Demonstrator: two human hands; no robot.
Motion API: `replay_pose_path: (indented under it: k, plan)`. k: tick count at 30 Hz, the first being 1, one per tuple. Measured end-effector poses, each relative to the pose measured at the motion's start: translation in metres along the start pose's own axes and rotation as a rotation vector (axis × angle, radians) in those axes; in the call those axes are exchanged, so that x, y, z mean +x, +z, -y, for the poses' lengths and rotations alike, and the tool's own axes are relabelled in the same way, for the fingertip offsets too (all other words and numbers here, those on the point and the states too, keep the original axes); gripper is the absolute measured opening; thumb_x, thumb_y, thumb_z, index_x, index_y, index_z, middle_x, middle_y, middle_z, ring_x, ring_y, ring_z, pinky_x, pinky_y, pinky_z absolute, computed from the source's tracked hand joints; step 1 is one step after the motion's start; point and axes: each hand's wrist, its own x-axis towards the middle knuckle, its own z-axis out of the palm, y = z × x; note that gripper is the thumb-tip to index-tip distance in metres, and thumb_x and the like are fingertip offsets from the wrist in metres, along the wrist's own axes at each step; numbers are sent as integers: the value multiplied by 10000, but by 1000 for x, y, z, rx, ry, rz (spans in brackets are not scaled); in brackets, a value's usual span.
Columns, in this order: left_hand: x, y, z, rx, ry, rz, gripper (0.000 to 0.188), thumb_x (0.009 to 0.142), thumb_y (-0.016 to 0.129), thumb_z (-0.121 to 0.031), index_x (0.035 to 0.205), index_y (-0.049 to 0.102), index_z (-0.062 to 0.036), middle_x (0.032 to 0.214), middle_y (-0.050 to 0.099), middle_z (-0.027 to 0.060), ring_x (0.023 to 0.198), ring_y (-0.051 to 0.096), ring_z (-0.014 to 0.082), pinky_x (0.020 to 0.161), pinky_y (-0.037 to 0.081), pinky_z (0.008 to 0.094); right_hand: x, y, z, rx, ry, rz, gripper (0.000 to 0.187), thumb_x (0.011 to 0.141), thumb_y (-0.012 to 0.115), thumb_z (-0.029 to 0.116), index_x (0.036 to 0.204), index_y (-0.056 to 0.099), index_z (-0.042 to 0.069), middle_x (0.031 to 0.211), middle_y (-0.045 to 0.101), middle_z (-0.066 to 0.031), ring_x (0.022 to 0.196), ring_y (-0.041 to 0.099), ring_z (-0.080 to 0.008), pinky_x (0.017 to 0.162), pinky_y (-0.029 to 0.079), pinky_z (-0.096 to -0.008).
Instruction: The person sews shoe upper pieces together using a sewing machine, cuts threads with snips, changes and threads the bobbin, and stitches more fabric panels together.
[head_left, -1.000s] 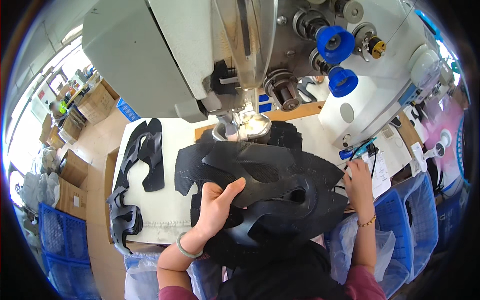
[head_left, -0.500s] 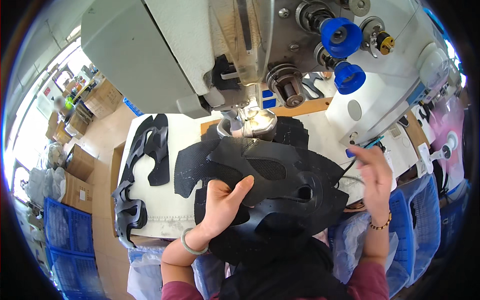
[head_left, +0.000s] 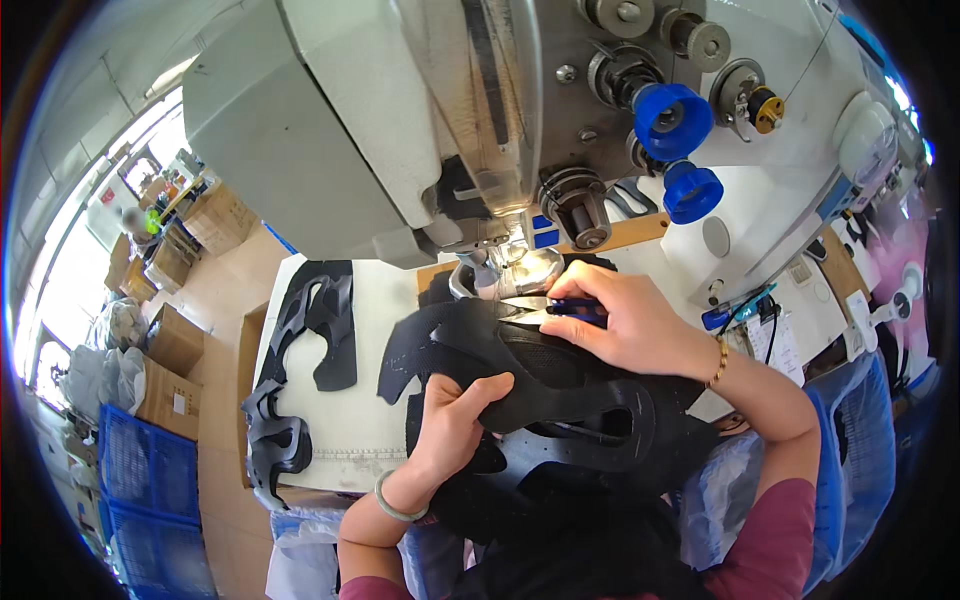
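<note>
My left hand [head_left: 450, 425] grips the near edge of a black shoe upper [head_left: 610, 455], thumb on top and fingers curled beneath. The upper has mesh panels and cut-out openings, and lies under the head of a sewing machine [head_left: 300, 140]. In my right hand [head_left: 640, 322] is a pair of thread snips [head_left: 582, 312] with a dark blue handle. Their pointed metal blades stand apart, aimed left over the upper's far edge, just in front of the lit needle area [head_left: 500, 272]. Whether a thread lies between the blades I cannot tell.
More black upper pieces [head_left: 330, 330] lie on the white table [head_left: 375, 400] at left. Blue tension knobs [head_left: 672, 120] jut from the machine above my right hand. Blue crates [head_left: 150, 460] and cardboard boxes [head_left: 170, 390] stand left; lined blue baskets [head_left: 865, 440] stand right.
My right hand has come in from the right side to the upper's far edge and now shows thread snips. My left hand keeps its grip; the view has shifted slightly.
</note>
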Motion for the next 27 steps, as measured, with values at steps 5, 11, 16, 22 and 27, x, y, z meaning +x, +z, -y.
replay_pose_path:
  k: [5, 11, 16, 22, 27]
  plan:
    - [0, -3, -4, -150, -45, -31, 119, 820, 565, 3, 749, 650, 49, 787, 659, 105, 631, 626, 126, 531, 482, 226, 3, -1, -8, 249, 88, 47, 284, 812, 687, 236, 939, 550, 23, 872, 618, -72, 828, 595, -129, 759, 470, -273]
    - [1, -7, -4, -161, -39, -8, 125, 769, 531, 20, 795, 625, 98, 807, 649, 160, 702, 653, 207, 660, 531, 270, 1, -1, -1, -3, -21, -21, 308, 801, 689, 276, 953, 562, 39, 892, 630, -83, 797, 621, -188, 690, 471, -287]
    - [3, 4, -10, -138, -50, 16, 108, 811, 561, 26, 759, 642, 75, 808, 657, 129, 698, 648, 152, 621, 531, 247, 9, -1, -7, 8, -118, 1, 336, 798, 662, 343, 947, 566, 57, 855, 638, -84, 701, 622, -228, 630, 472, -315]
    - [4, 0, -13, -130, -34, 69, 105, 812, 554, 24, 812, 636, 91, 835, 655, 131, 721, 650, 164, 643, 533, 257, 13, -1, -9, -3, -133, 34, 308, 798, 660, 344, 915, 588, 69, 788, 644, -79, 625, 605, -219, 603, 461, -317]
    - [-1, 0, -8, -184, -24, 104, 136, 819, 558, 27, 927, 613, 90, 903, 646, 142, 797, 645, 183, 722, 531, 291, 6, -4, -7, 57, -93, 58, 295, 793, 670, 330, 922, 578, 81, 805, 639, -78, 648, 604, -209, 592, 457, -304]
